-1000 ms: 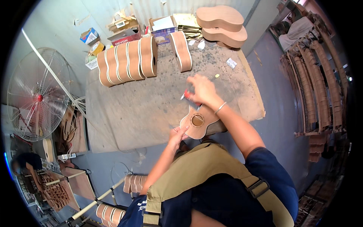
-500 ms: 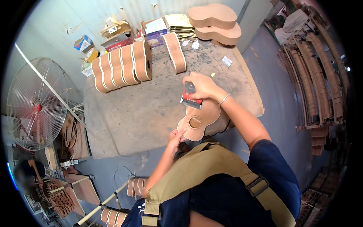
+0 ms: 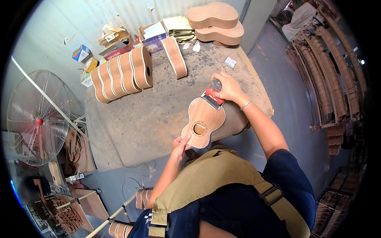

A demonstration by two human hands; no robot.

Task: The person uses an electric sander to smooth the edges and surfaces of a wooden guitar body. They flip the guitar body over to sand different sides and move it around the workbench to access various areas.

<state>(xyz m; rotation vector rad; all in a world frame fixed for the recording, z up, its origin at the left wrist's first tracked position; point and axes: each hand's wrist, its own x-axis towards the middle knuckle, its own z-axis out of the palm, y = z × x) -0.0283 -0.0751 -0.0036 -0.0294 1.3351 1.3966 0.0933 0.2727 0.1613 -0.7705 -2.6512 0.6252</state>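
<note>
A small ukulele body (image 3: 207, 114) of light brown wood, with a pale edge and a round sound hole, rests at the near edge of the worktable (image 3: 131, 131). My left hand (image 3: 181, 146) grips its near left end, the thumb on the top face and the fingers hidden beneath. In my right hand (image 3: 228, 86) is a red and black power sander (image 3: 214, 95), gripped from above. The sander's flat pad sits at the far right end of the body's top; whether it touches the wood cannot be made out.
Several ukulele bodies (image 3: 121, 75) stand in a row at the back left, one more (image 3: 174, 57) beside them. Larger guitar bodies (image 3: 214, 16) are stacked at the back right. Boxes (image 3: 152, 35) line the wall. A large fan (image 3: 39, 119) stands left, wooden racks (image 3: 317, 75) right.
My right hand has carried the sander rightward, from the body's far left part to its far right end. The body has shifted and turned slightly in my left hand.
</note>
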